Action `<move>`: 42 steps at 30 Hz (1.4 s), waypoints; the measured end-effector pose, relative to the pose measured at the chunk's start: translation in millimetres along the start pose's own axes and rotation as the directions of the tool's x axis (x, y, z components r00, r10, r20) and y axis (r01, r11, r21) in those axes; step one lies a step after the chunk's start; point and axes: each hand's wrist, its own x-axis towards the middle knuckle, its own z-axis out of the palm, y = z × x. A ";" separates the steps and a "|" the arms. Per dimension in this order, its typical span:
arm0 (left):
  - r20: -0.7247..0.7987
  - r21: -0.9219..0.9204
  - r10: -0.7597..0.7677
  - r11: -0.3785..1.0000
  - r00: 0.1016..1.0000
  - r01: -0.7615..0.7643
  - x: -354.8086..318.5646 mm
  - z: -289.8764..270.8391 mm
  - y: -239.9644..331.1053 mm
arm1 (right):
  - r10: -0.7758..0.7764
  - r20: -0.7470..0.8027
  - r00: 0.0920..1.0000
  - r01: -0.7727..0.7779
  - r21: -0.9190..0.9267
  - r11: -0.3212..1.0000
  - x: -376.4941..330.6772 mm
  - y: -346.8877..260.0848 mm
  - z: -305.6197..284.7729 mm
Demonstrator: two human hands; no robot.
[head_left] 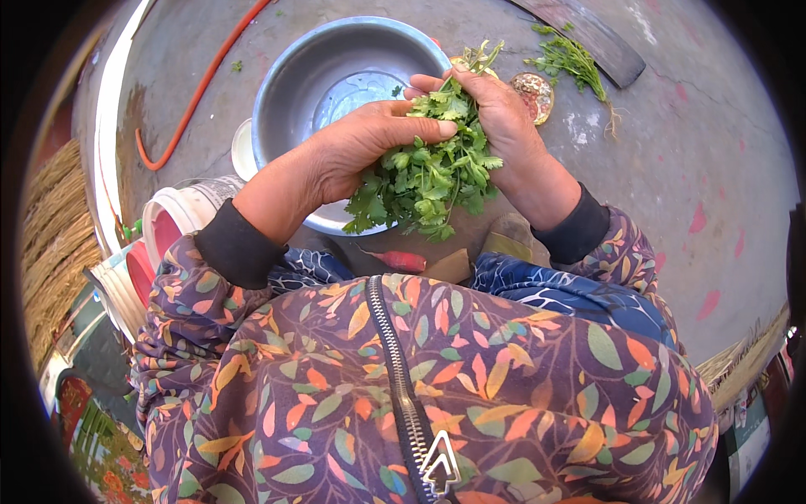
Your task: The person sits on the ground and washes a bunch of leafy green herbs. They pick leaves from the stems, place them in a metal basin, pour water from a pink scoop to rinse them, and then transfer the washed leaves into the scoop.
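Both hands hold one bunch of green leafy herbs [428, 176] over the near rim of a large steel bowl [294, 92]. My left hand [353, 151] closes on the bunch from the left, its thumb lying across the top. My right hand [504, 126] cups the bunch from the right, with the stems sticking up past its fingers. The leaves hang down toward my lap. A little water lies in the bowl's bottom. A second sprig of herbs [575, 63] with roots lies on the concrete floor to the far right.
A dark wooden board [600, 38] lies at the top right. A small round patterned lid [535, 94] sits beside the bowl. An orange hose [197, 88] curves at the left. White and red plastic buckets [164, 227] stand at my left. A red chilli [399, 260] lies near my knees.
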 end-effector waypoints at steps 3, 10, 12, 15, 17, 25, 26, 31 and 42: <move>-0.023 0.035 -0.034 0.999 0.999 0.035 1.8 -2.3 -1.7 | -0.048 0.002 0.999 0.048 0.078 0.996 1.9 0.5 -4.3; -0.072 -0.195 -0.031 0.981 0.997 0.016 3.7 -4.5 -1.6 | 0.126 0.207 0.970 -0.171 0.217 0.961 4.3 -5.6 -13.7; -0.020 -0.221 -0.033 0.975 0.999 0.027 1.6 -9.0 -1.5 | 0.123 0.210 0.970 -0.171 0.227 0.959 0.2 -6.7 -6.1; 0.090 -0.312 0.020 0.950 0.996 0.009 2.3 -9.7 -6.9 | 0.054 0.097 0.994 -0.072 0.199 0.977 -3.2 -7.3 -5.4; 0.000 -0.296 -0.052 0.954 0.999 0.049 5.3 -4.5 -6.9 | -0.020 0.037 0.999 0.014 0.167 0.986 0.9 -4.9 -13.7; -0.154 -0.053 0.064 0.996 0.986 -0.073 0.9 -0.2 -0.6 | -0.190 -0.099 0.977 0.209 0.251 0.945 6.0 -21.3 -49.1; -0.224 0.067 0.156 0.987 0.962 -0.145 -0.9 -3.0 1.4 | -0.201 -0.095 0.975 0.218 0.247 0.944 4.9 -23.5 -49.6; -0.312 0.393 0.520 0.832 0.795 -0.390 -3.6 -12.7 12.2 | -0.272 -0.096 0.958 0.285 0.173 0.943 1.0 -31.2 -61.6; -0.103 0.296 0.344 0.906 0.933 -0.301 -18.8 23.7 10.3 | -0.125 0.104 0.987 0.086 0.322 0.943 -11.5 -43.1 -29.1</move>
